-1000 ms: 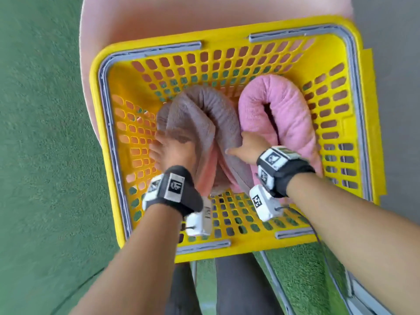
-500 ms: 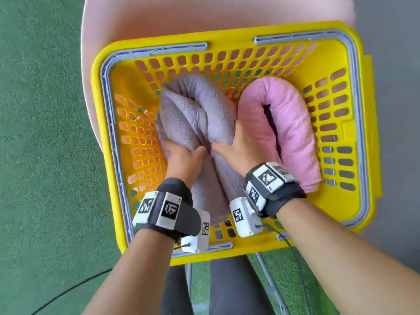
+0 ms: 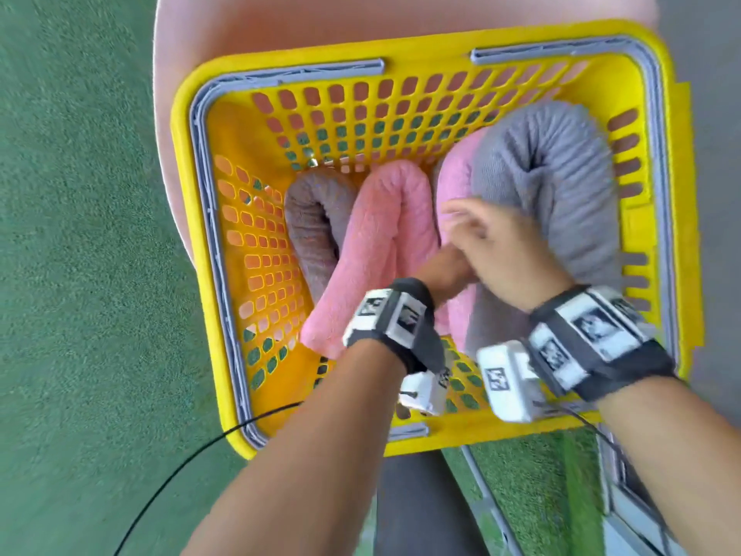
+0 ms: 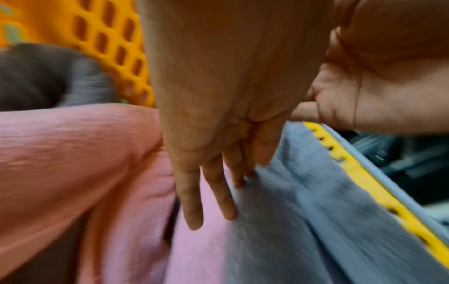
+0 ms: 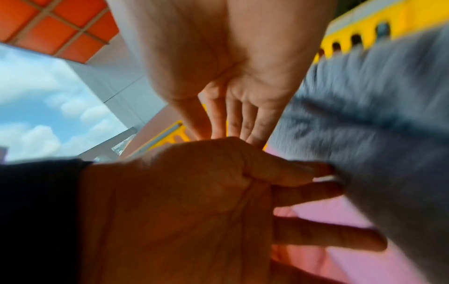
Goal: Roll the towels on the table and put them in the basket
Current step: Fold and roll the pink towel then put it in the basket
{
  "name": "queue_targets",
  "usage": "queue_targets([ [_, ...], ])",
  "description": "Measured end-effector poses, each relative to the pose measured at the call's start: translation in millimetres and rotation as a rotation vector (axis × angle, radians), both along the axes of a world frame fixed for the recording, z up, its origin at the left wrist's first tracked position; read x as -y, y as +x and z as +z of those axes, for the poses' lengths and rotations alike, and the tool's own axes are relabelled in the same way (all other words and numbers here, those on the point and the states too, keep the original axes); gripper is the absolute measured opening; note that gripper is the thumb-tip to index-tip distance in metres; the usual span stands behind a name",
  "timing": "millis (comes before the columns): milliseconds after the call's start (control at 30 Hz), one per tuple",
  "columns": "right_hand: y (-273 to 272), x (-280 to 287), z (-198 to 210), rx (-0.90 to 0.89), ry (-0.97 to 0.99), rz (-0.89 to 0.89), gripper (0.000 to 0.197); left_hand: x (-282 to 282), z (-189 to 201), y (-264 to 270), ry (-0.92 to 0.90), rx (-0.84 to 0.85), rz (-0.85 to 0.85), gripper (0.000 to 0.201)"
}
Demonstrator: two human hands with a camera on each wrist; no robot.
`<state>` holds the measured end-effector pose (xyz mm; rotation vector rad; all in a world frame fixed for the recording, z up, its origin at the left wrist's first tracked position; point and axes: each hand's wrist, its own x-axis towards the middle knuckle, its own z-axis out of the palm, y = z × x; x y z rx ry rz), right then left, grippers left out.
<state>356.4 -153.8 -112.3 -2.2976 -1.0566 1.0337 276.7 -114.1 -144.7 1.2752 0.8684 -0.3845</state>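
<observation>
The yellow basket (image 3: 208, 250) holds several rolled, bent towels. A brown-grey towel (image 3: 312, 230) lies at the left and a salmon towel (image 3: 377, 242) lies beside it. A light pink towel (image 3: 457, 182) sits right of the middle. The grey towel (image 3: 561, 182) lies against it along the right wall. My left hand (image 3: 445, 270) reaches between the light pink towel (image 4: 199, 249) and the grey towel (image 4: 291, 221), and its straight fingers (image 4: 192, 203) touch both. My right hand (image 3: 481, 230) is above it, with its fingers (image 5: 250, 123) straight beside the grey towel (image 5: 388, 134).
The basket stands on a pale pink round table (image 3: 361, 18). Green turf (image 3: 80, 274) covers the floor at the left. A black cable (image 3: 192, 451) runs from the wrist cameras over the near rim. The basket's left rear corner is bare.
The grey towel has moved from the left-middle of the basket to the right side, against the light pink one. That uncovered the salmon and brown-grey towels. Both hands let go and straightened.
</observation>
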Motion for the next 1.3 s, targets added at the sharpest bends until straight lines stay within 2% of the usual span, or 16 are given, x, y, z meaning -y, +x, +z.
queue_targets([
  [67,-18.1,-23.8,-36.8,-0.110,-0.171,0.093,0.033,-21.1,-25.2,-24.5,0.237,-0.164,0.022,0.033],
  [133,-25.1,-33.4,-77.7,-0.127,-0.372,0.063,0.036,-36.4,-50.7,-49.8,0.452,-0.418,0.142,0.041],
  [167,-27.3,-31.2,-96.1,-0.138,-0.449,0.005,0.039,-40.4,-58.3,-59.4,0.489,-0.485,0.185,0.049],
  [233,-31.4,-22.2,-126.0,-0.161,-0.525,-0.112,0.049,-43.1,-70.6,-67.5,0.461,-0.481,0.166,0.066],
  [300,-35.3,-12.1,-147.6,-0.169,-0.527,-0.213,0.062,-41.3,-82.2,-63.7,0.411,-0.466,0.142,0.086],
  [367,-36.9,-8.7,-160.2,-0.183,-0.483,-0.325,0.069,-37.9,-93.3,-54.2,0.412,-0.502,0.189,0.094],
  [500,-33.1,-14.7,-163.6,-0.214,-0.452,-0.382,0.062,-36.0,-97.5,-53.1,0.462,-0.531,0.303,0.077],
  [600,-34.0,-14.6,-142.5,-0.172,-0.239,-0.498,0.067,-41.6,-89.4,-69.4,0.422,-0.489,0.482,0.069],
  [700,-42.6,-14.2,-110.9,-0.149,0.033,-0.388,0.065,-42.7,-76.8,-93.1,0.404,-0.510,0.759,0.061],
  [767,-54.3,-21.4,-101.8,-0.159,0.024,-0.258,0.064,-40.0,-75.1,-106.9,0.346,-0.571,0.918,0.071],
  [800,-60.9,-25.4,-104.2,-0.158,-0.056,-0.193,0.069,-38.6,-77.1,-111.0,0.306,-0.602,0.945,0.077],
  [900,-80.8,-40.4,-134.4,-0.170,-0.308,0.011,0.086,-42.7,-91.3,-116.0,0.164,-0.685,0.857,0.088],
  [967,-84.9,-47.4,-150.7,-0.110,-0.395,0.078,0.082,-48.5,-102.6,-116.2,0.126,-0.683,0.821,0.084],
  [1067,-69.5,-48.7,-160.9,-0.112,-0.453,-0.148,0.093,-49.7,-114.6,-113.9,0.184,-0.653,0.794,0.072],
  [1200,-56.9,-31.7,-166.7,-0.044,-0.483,-0.269,0.074,-45.8,-117.2,-98.9,0.296,-0.633,0.687,0.061],
  [1300,-56.9,-23.0,-172.2,-0.028,-0.542,-0.294,0.074,-50.8,-116.2,-94.7,0.347,-0.573,0.613,0.054],
])
